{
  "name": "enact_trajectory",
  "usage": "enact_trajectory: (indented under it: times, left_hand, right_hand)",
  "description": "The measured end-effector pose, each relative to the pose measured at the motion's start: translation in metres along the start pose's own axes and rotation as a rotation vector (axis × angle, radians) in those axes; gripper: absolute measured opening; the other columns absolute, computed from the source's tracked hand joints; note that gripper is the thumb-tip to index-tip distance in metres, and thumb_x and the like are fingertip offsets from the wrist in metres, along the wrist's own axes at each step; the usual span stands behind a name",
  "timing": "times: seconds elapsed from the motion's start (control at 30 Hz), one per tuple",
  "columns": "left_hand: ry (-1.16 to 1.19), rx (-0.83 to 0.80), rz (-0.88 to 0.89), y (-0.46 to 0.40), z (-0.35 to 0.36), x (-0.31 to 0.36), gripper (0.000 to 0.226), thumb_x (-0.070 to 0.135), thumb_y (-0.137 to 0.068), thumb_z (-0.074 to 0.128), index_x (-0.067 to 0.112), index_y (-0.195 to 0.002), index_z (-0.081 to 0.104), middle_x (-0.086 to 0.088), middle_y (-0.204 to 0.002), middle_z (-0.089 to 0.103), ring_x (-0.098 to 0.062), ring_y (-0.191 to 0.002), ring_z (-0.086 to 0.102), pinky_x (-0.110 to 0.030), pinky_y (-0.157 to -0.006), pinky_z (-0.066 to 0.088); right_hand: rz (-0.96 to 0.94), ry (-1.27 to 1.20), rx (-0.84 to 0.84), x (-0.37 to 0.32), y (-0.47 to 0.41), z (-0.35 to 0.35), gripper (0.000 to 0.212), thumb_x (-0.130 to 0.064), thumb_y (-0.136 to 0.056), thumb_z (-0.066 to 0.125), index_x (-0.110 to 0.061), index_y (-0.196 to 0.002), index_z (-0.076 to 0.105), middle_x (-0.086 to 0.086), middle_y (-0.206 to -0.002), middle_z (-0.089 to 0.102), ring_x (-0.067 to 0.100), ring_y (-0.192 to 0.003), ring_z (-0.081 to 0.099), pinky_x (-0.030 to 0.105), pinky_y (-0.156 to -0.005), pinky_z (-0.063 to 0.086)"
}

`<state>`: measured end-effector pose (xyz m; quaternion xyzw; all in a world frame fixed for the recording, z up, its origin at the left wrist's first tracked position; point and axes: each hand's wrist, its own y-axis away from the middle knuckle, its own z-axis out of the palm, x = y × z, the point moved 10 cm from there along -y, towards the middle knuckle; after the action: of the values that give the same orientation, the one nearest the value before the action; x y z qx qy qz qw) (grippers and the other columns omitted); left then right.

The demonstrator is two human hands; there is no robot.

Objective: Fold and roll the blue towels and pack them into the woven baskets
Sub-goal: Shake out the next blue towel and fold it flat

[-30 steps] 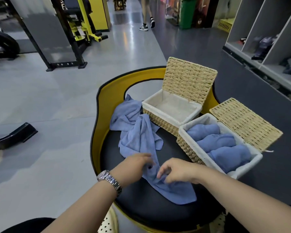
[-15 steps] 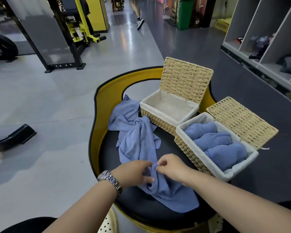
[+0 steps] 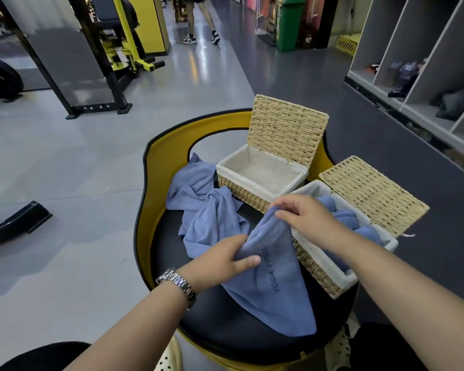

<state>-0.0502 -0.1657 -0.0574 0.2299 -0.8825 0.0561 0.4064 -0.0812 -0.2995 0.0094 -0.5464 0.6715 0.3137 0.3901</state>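
The left hand [image 3: 227,259] grips the blue towel [image 3: 272,279] at its left edge: the fingers are curled under the cloth and the thumb lies on top. The right hand [image 3: 303,218] pinches the same towel at its upper corner, between thumb and fingertips, and holds this corner up above the seat [image 3: 225,325]. The towel hangs down between the two hands, and its lower part lies on the black seat. Dark letters show on it.

A second towel [image 3: 214,220] lies crumpled on the seat, behind the left hand. A third one [image 3: 190,180] lies behind it, against the yellow rim.

The far basket [image 3: 260,180] stands open with nothing in it. The near basket [image 3: 330,266] is also open, just beside the held towel, and holds rolled towels [image 3: 346,220], partly hidden by the right arm.
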Motion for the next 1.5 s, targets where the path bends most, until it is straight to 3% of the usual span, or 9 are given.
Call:
enact_trajectory:
  times: [0.17, 0.37, 0.53, 0.67, 0.73, 0.9, 1.0, 1.3, 1.5]
  left_hand:
    - [0.266, 0.150, -0.063, -0.003, -0.012, 0.007, 0.049, 0.050, -0.096, 0.037, 0.004, -0.089, 0.053, 0.000, -0.081, 0.049, -0.007, -0.076, 0.045, -0.034, -0.076, 0.042]
    - [0.413, 0.178, -0.027, -0.005, -0.027, 0.020, 0.015, 0.026, -0.094, 0.055, 0.014, -0.085, 0.053, 0.004, -0.074, 0.048, -0.006, -0.067, 0.043, -0.021, -0.064, 0.036]
    - [0.073, 0.174, -0.088, 0.016, -0.046, 0.013, 0.020, 0.038, -0.085, 0.064, 0.027, -0.073, 0.053, 0.016, -0.063, 0.045, -0.003, -0.061, 0.040, -0.024, -0.060, 0.035]
    - [-0.146, 0.205, -0.161, 0.038, -0.074, 0.018, 0.021, 0.031, -0.084, 0.065, 0.028, -0.071, 0.049, 0.005, -0.066, 0.055, -0.008, -0.061, 0.047, -0.038, -0.063, 0.045]
    - [-0.227, 0.319, -0.159, 0.051, -0.101, 0.033, 0.011, 0.017, -0.081, 0.060, 0.023, -0.076, 0.053, -0.004, -0.072, 0.063, -0.014, -0.064, 0.054, -0.046, -0.065, 0.050]
    - [-0.423, 0.714, -0.136, 0.091, -0.170, 0.087, 0.013, 0.000, -0.081, 0.049, 0.012, -0.080, 0.055, -0.006, -0.076, 0.062, -0.029, -0.073, 0.058, -0.034, -0.059, 0.040]
    - [-0.444, 0.791, -0.185, 0.107, -0.199, 0.096, 0.024, -0.005, -0.081, 0.045, 0.011, -0.089, 0.061, -0.011, -0.086, 0.066, -0.033, -0.081, 0.060, -0.032, -0.062, 0.039]
    - [-0.431, 0.826, -0.379, 0.173, -0.252, 0.063, 0.042, -0.010, -0.073, 0.042, 0.019, -0.090, 0.068, -0.012, -0.091, 0.070, -0.032, -0.086, 0.061, -0.034, -0.068, 0.045]
    - [-0.379, 0.872, -0.429, 0.220, -0.265, 0.039, 0.034, -0.011, -0.080, 0.048, 0.008, -0.095, 0.072, -0.018, -0.096, 0.072, -0.038, -0.094, 0.063, -0.034, -0.071, 0.039]
  right_hand:
    - [-0.067, 0.106, -0.029, -0.013, 0.012, -0.001, 0.018, -0.018, -0.088, 0.064, -0.033, -0.079, 0.067, -0.016, -0.073, 0.066, -0.002, -0.073, 0.058, 0.011, -0.065, 0.042]
    - [-0.115, 0.055, 0.143, -0.028, 0.019, -0.037, 0.014, -0.015, -0.090, 0.060, -0.020, -0.092, 0.073, -0.004, -0.085, 0.072, 0.006, -0.083, 0.063, 0.021, -0.072, 0.048]
    - [-0.114, 0.040, 0.326, -0.034, 0.038, -0.071, 0.016, -0.008, -0.088, 0.061, -0.018, -0.090, 0.073, -0.010, -0.087, 0.071, 0.000, -0.086, 0.062, 0.009, -0.072, 0.045]
    - [-0.122, 0.056, 0.460, -0.048, 0.060, -0.102, 0.016, -0.010, -0.088, 0.061, -0.021, -0.086, 0.073, -0.011, -0.085, 0.071, -0.003, -0.084, 0.060, 0.004, -0.067, 0.041]
    - [-0.139, 0.071, 0.516, -0.059, 0.072, -0.117, 0.015, -0.011, -0.088, 0.062, -0.019, -0.086, 0.073, -0.012, -0.083, 0.070, -0.006, -0.081, 0.059, 0.004, -0.065, 0.040]
    - [-0.204, -0.006, 0.710, -0.093, 0.105, -0.164, 0.014, -0.010, -0.087, 0.062, -0.020, -0.084, 0.072, -0.013, -0.080, 0.070, -0.003, -0.076, 0.061, 0.010, -0.068, 0.043]
    - [-0.226, -0.046, 0.801, -0.110, 0.121, -0.196, 0.014, -0.009, -0.087, 0.061, -0.020, -0.085, 0.070, -0.013, -0.082, 0.068, -0.008, -0.072, 0.059, 0.010, -0.069, 0.043]
    - [-0.114, -0.039, 0.877, -0.078, 0.144, -0.255, 0.015, -0.018, -0.087, 0.063, -0.029, -0.079, 0.068, -0.002, -0.084, 0.070, 0.015, -0.082, 0.060, 0.034, -0.079, 0.046]
    - [-0.031, -0.090, 0.897, -0.051, 0.155, -0.261, 0.009, -0.015, -0.087, 0.064, -0.015, -0.092, 0.071, -0.011, -0.077, 0.064, 0.015, -0.081, 0.058, 0.026, -0.071, 0.044]
